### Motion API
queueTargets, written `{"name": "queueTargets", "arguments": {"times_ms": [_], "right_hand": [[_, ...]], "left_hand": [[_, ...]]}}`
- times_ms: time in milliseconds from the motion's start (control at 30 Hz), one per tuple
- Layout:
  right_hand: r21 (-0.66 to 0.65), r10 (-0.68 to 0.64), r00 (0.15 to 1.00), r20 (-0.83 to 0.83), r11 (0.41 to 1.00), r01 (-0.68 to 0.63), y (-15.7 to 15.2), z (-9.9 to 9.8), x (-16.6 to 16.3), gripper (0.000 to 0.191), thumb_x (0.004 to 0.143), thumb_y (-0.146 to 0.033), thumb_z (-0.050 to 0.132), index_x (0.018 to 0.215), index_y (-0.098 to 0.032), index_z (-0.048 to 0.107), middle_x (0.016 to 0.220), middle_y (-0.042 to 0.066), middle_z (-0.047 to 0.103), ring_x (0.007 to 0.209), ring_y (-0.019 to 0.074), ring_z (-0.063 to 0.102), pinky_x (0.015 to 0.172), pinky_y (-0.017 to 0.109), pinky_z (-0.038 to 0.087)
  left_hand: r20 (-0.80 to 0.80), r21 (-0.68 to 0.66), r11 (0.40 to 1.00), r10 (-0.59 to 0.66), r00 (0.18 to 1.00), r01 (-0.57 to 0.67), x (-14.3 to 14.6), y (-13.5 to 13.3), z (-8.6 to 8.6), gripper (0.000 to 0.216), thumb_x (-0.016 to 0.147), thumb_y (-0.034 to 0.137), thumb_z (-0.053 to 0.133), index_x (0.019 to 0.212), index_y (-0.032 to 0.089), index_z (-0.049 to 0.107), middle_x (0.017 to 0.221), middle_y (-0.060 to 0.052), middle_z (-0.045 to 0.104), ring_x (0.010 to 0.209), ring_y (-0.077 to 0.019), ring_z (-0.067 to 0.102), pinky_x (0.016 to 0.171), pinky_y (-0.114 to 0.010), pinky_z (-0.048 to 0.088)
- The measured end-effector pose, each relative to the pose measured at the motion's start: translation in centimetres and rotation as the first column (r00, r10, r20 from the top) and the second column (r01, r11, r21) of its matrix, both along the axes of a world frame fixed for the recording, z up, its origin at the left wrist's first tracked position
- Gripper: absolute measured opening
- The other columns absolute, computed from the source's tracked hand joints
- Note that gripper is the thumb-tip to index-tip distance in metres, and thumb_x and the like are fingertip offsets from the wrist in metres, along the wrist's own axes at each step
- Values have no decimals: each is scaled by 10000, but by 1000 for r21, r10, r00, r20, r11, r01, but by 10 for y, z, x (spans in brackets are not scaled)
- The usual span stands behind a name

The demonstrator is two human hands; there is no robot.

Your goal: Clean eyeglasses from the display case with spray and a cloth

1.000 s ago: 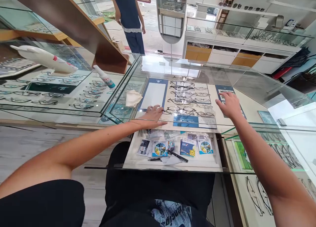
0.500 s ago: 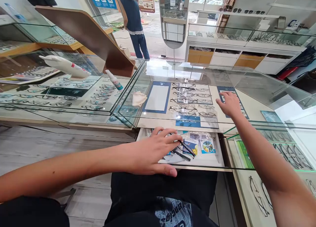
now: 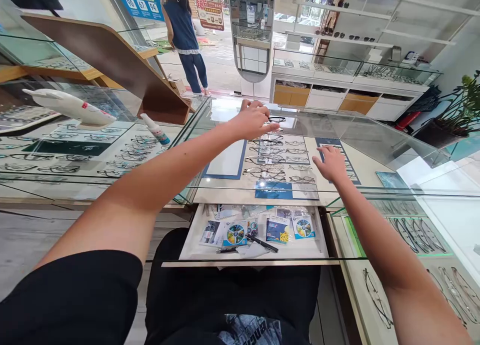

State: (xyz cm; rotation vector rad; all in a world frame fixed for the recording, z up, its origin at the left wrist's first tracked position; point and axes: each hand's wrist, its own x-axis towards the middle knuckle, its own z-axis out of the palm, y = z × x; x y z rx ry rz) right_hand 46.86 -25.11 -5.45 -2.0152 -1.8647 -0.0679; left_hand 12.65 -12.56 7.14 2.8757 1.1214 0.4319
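My left hand [image 3: 254,121] is over the far part of the glass counter [image 3: 318,127], fingers bent and closed on a small pair of dark-framed eyeglasses [image 3: 277,119]. Part of the eyeglasses is hidden behind the fingers. My right hand [image 3: 331,163] rests on the glass top further right, fingers apart and holding nothing. Under the glass between my hands lie rows of eyeglass frames [image 3: 265,173]. Below, an open drawer [image 3: 191,245] holds lens leaflets [image 3: 277,229], a black pen [image 3: 264,243] and a whitish cloth or wrapper [image 3: 252,250].
On the left counter stand a white dolphin-shaped object [image 3: 71,107], a spray bottle [image 3: 155,130] and a tilted brown board [image 3: 101,55]. A person [image 3: 183,35] stands by the doorway. A tall mirror [image 3: 252,35] and shelves [image 3: 348,35] are at the back.
My left hand has moved from above the drawer forward to the far part of the counter, with the eyeglasses. The drawer contents are now uncovered. My right hand stays on the glass.
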Motion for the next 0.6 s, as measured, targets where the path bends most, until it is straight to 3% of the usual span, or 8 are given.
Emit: {"name": "queueTargets", "arguments": {"times_ms": [133, 267, 467, 600], "right_hand": [[12, 3, 1000, 8, 1000, -3, 0, 0, -2, 591, 1064, -524, 491, 1500, -195, 719, 1619, 206, 672, 1448, 470, 574, 1191, 655, 492], [-15, -4, 1000, 9, 1000, 4, -1, 4, -6, 597, 1068, -512, 495, 1512, -177, 711, 1635, 205, 661, 1439, 477, 581, 1197, 649, 498], [-31, -11, 1000, -24, 999, 10, -3, 9, -9, 613, 1062, -518, 498, 1525, -174, 708, 1640, 201, 659, 1462, 485, 568, 1208, 658, 485], [-31, -3, 1000, -27, 1000, 2, -3, 9, -9, 613, 1064, -524, 494, 1523, -175, 702, 1645, 199, 656, 1468, 483, 562, 1209, 662, 482]], "left_hand": [[-70, 18, 998, 63, 996, -62, 25, 52, -18, 835, 1119, 744, 328, 1311, 114, 842, 1459, -248, 714, 1536, -518, 446, 1293, -690, 222], [-122, -1, 996, 94, 988, -94, 42, 83, -36, 870, 1100, 735, 308, 1296, 85, 851, 1478, -281, 706, 1525, -540, 447, 1297, -704, 213], [-236, 26, 992, 130, 963, -127, 49, 103, -55, 947, 1106, 752, 201, 1175, 90, 875, 1493, -288, 707, 1498, -528, 470, 1271, -691, 274], [-220, -31, 988, 144, 965, -154, 47, 97, -50, 900, 1108, 733, 220, 1259, 108, 850, 1453, -277, 736, 1500, -520, 477, 1263, -683, 277]]}}
